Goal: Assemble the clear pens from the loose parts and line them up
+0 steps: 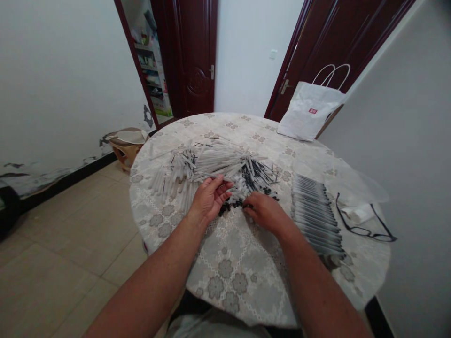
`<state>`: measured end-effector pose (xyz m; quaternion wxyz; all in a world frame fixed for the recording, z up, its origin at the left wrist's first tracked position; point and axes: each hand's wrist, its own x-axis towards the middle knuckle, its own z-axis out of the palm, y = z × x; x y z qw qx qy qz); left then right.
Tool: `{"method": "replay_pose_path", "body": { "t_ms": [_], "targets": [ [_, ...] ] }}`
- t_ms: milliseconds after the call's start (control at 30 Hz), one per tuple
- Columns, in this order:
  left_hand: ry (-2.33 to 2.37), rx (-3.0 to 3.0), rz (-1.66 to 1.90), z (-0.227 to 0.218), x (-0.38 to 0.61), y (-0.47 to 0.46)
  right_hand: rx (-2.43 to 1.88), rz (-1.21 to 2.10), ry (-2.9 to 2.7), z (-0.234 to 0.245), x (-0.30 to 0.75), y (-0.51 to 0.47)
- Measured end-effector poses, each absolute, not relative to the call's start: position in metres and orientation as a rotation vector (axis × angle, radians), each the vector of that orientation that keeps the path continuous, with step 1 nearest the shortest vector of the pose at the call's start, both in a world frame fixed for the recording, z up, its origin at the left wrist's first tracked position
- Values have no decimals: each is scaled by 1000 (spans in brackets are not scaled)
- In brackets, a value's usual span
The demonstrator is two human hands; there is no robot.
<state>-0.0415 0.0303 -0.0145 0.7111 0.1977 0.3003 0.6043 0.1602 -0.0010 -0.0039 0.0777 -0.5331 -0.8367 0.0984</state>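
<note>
My left hand is over the near edge of a heap of whitish pen-like tubes, thumb and fingers curled toward each other. Whatever lies between them is too small to make out. My right hand is bent down at small black caps, its fingertips closed and partly hidden. Beyond it lie thin black sticks, mixed with pale tubes. Small white pieces are piled between my hands. To the right, slim grey tubes with dark ends are lined up in a row.
A patterned cloth covers the round table. Glasses lie at the right beside a small white item and clear plastic film. A white paper bag stands at the back right. A stool stands left of the table.
</note>
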Motion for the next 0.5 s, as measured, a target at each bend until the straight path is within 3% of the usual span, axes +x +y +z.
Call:
{"method": "replay_pose_path", "body": {
  "t_ms": [267, 500],
  "targets": [
    [688, 487, 1340, -14, -38, 28, -1823, 13, -2536, -13, 139, -2],
    [676, 533, 1361, -15, -37, 26, -1638, -10, -2308, -23, 141, 0]
  ]
}}
